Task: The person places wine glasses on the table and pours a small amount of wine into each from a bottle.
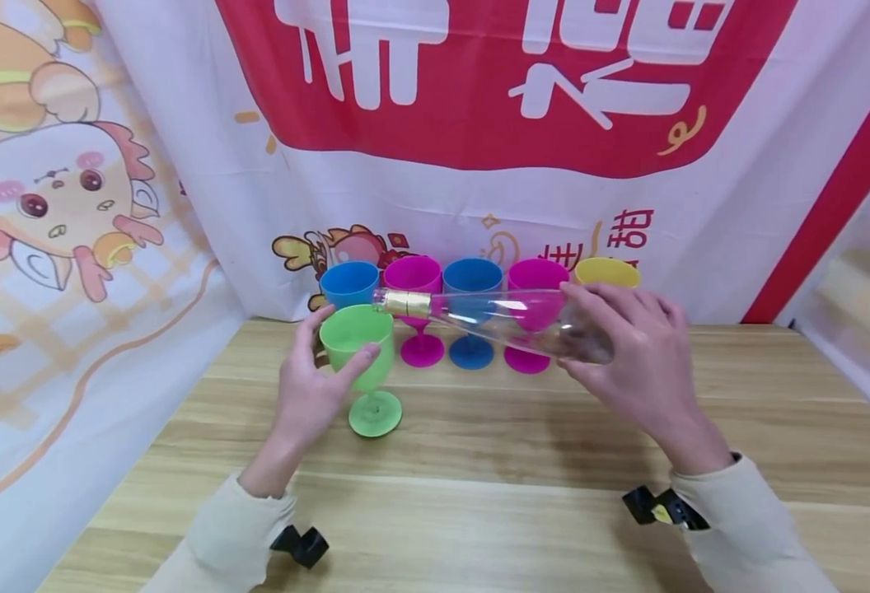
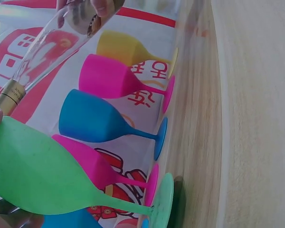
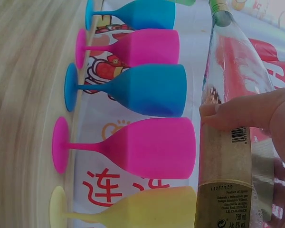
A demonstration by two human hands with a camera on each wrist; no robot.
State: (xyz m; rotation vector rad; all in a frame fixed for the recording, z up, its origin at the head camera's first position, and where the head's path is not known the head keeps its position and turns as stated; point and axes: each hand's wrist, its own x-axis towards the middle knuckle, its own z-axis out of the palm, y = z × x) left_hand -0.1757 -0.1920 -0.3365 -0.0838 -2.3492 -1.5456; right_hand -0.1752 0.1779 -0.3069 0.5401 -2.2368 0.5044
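My left hand [image 1: 309,403] grips the bowl of a green plastic goblet [image 1: 361,354], thumb on its near side and fingers round the left. A clear glass bottle [image 1: 502,309] lies nearly level in my right hand [image 1: 643,362], which holds it round the body near its base. Over the green goblet's rim is the bottle's mouth, with gold foil [image 2: 12,95] round the neck. In the right wrist view the thumb presses against the bottle by its paper label [image 3: 225,204]. No liquid stream shows at the mouth.
Behind the bottle stands a row of goblets: blue [image 1: 349,280], magenta [image 1: 413,272], blue [image 1: 472,273], magenta [image 1: 539,276] and yellow [image 1: 605,270]. They stand near the back edge of the wooden table [image 1: 465,511]. A printed cloth [image 1: 435,198] hangs behind them.
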